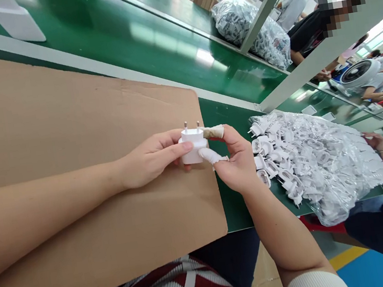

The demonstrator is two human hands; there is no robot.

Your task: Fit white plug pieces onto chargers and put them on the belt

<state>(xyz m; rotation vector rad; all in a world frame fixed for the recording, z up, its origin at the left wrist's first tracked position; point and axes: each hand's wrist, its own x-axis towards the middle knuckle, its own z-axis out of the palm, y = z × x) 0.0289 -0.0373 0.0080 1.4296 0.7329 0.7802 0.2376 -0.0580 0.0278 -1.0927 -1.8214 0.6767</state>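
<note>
A white two-pin plug charger (192, 139) is held between both hands, its metal pins pointing away from me. My left hand (155, 156) grips its left side, thumb across the front face. From the right, my right hand (235, 158) pinches the same charger; covers wrap its thumb and index finger. Both hands are above the right edge of a brown cardboard sheet (65, 129). Close to my right hand lies a heap of white plug housings (273, 154), partly in a clear plastic bag (329, 165).
Beyond a pale rail runs a green conveyor belt (146, 39) with a white part (18, 23) on it. A filled clear bag (249, 27) stands behind a metal post. At right, a co-worker's hand (376, 141) reaches the heap. A white fan (360, 72) stands farther back.
</note>
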